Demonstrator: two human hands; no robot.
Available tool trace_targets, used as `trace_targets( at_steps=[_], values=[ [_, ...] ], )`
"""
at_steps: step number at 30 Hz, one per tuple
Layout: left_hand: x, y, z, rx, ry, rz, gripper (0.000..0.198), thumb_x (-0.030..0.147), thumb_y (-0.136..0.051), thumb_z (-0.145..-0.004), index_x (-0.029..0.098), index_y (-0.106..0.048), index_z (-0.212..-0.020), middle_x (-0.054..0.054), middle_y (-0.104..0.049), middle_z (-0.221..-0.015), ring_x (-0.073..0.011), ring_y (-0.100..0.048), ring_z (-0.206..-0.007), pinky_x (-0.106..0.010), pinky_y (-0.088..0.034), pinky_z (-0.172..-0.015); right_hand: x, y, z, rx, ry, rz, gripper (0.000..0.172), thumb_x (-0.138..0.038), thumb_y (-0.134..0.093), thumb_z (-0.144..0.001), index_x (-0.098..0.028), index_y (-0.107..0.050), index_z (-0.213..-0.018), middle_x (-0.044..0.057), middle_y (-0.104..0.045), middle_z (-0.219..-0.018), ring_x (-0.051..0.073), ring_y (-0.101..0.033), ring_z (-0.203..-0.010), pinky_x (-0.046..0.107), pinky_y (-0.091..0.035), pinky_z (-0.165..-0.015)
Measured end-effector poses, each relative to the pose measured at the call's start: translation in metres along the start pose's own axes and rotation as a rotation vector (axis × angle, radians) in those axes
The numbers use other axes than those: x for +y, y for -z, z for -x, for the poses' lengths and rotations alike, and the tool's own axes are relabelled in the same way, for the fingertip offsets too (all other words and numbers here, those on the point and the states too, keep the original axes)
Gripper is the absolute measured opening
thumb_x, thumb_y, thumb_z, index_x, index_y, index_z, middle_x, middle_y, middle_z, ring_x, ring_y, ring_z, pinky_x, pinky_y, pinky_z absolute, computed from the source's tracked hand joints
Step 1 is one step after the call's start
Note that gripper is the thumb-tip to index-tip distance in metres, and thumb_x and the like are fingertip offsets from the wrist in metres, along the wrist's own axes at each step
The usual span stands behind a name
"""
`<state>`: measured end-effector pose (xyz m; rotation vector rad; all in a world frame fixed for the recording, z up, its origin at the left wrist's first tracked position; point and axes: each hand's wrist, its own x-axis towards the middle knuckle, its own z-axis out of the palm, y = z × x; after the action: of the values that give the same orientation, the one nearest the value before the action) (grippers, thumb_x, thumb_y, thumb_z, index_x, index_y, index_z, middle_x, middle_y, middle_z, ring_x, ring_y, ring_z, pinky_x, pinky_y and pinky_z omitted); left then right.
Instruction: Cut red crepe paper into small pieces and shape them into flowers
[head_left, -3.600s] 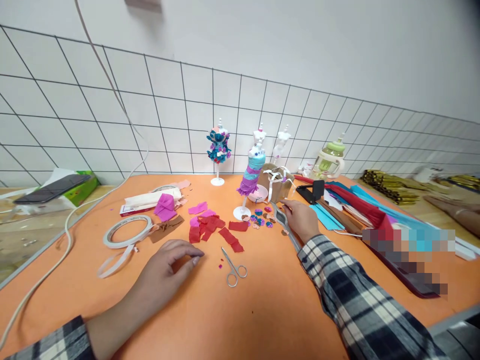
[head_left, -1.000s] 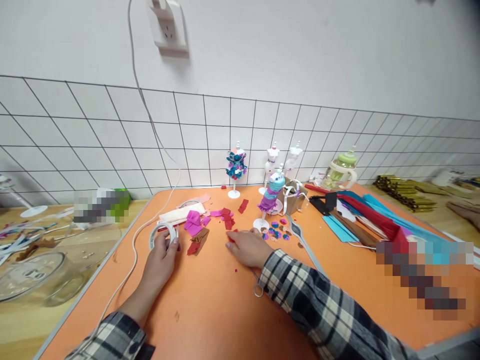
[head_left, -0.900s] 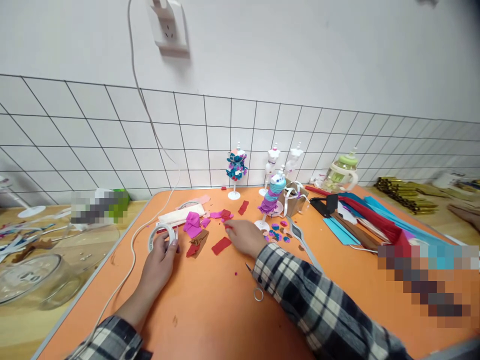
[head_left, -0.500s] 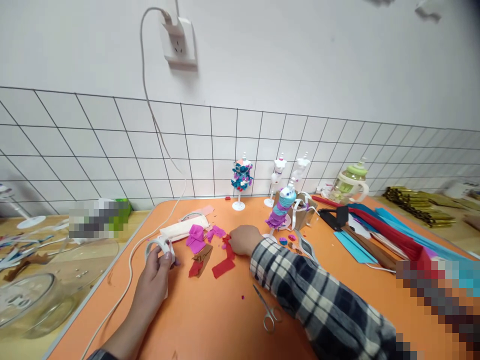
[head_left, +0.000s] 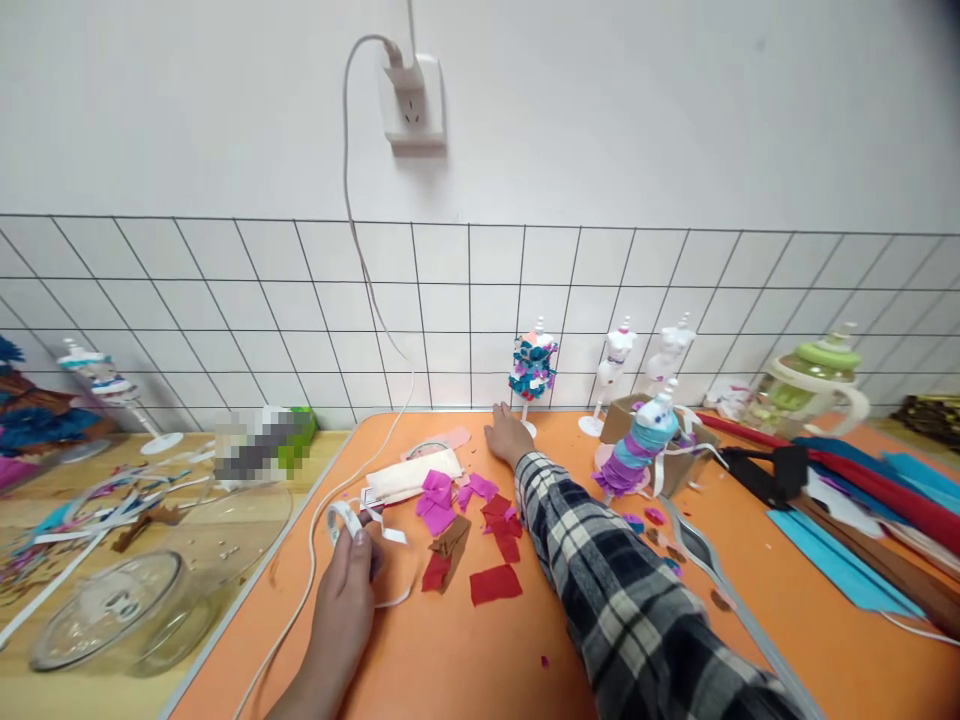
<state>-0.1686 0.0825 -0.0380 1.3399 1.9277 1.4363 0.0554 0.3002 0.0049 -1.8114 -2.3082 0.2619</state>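
My left hand [head_left: 346,585] is closed on a white roll of tape [head_left: 337,518] at the left of the orange table [head_left: 450,660], and a loose tail of tape curls beside it. My right hand [head_left: 506,437], in a plaid sleeve, reaches to the table's back edge. It rests beside the base of a small mannequin stand covered in blue flowers [head_left: 531,365]. Its fingers point away from me, so their grip is hidden. Red paper scraps [head_left: 495,585], magenta scraps [head_left: 435,495] and a brown scrap [head_left: 452,535] lie between my arms.
A mannequin in a purple and blue paper dress [head_left: 645,445] and two bare white ones [head_left: 619,350] stand at the back. A green-lidded bottle [head_left: 814,375] and coloured paper sheets [head_left: 840,560] are at the right. A glass bowl [head_left: 112,610] and a white cable [head_left: 360,260] are at the left.
My right hand left the red scraps and stretched to the back edge by the blue-flowered stand. My left hand lifted the tape roll slightly. The view swung left and up.
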Motion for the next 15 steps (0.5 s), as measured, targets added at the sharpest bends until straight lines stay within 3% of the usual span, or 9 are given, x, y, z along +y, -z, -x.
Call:
trace_targets(
  at_steps=[2,6,10,12,15],
  values=[
    [-0.001,0.000,0.000,0.008,-0.013,0.010,0.069,0.075,-0.034,-0.093,0.021,-0.061,-0.126,0.000,-0.062,-0.075,-0.0249,-0.064,-0.076,-0.037,-0.054,-0.076,-0.002,0.001,-0.002,-0.054,0.009,0.016,0.037,-0.036,-0.061,-0.098,-0.016,-0.059,-0.129,0.011,-0.061,-0.129,0.024,-0.064,-0.110,0.045,-0.056,-0.092],
    [0.001,0.000,-0.001,-0.015,-0.060,0.021,0.070,0.078,-0.034,-0.091,0.020,-0.062,-0.119,0.001,-0.057,-0.071,-0.0240,-0.060,-0.070,-0.036,-0.052,-0.070,-0.016,0.010,0.018,-0.161,0.096,0.041,0.038,-0.036,-0.062,-0.097,-0.016,-0.059,-0.130,0.011,-0.061,-0.129,0.024,-0.064,-0.109,0.045,-0.056,-0.091],
    [0.004,-0.001,-0.003,-0.018,-0.094,0.028,0.065,0.076,-0.031,-0.093,0.021,-0.061,-0.111,0.003,-0.047,-0.065,-0.0225,-0.054,-0.063,-0.035,-0.049,-0.064,-0.026,0.020,0.075,-0.253,0.206,0.023,0.034,-0.041,-0.054,-0.101,-0.016,-0.066,-0.121,0.013,-0.066,-0.123,0.025,-0.065,-0.108,0.044,-0.055,-0.092],
    [0.007,-0.001,-0.003,-0.024,-0.110,0.029,0.060,0.073,-0.030,-0.095,0.022,-0.059,-0.107,0.004,-0.044,-0.064,-0.0219,-0.051,-0.061,-0.034,-0.048,-0.062,-0.022,0.025,0.112,-0.292,0.271,0.008,0.041,-0.049,-0.045,-0.101,-0.021,-0.072,-0.113,0.013,-0.071,-0.119,0.028,-0.066,-0.109,0.043,-0.054,-0.091],
    [0.012,-0.001,-0.002,-0.021,-0.123,0.027,0.059,0.072,-0.025,-0.095,0.022,-0.057,-0.100,0.004,-0.042,-0.063,-0.0215,-0.051,-0.061,-0.034,-0.048,-0.062,-0.007,0.037,0.165,-0.293,0.322,0.000,0.041,-0.046,-0.046,-0.100,-0.024,-0.070,-0.124,0.012,-0.072,-0.122,0.031,-0.063,-0.116,0.044,-0.052,-0.092]
  ],
)
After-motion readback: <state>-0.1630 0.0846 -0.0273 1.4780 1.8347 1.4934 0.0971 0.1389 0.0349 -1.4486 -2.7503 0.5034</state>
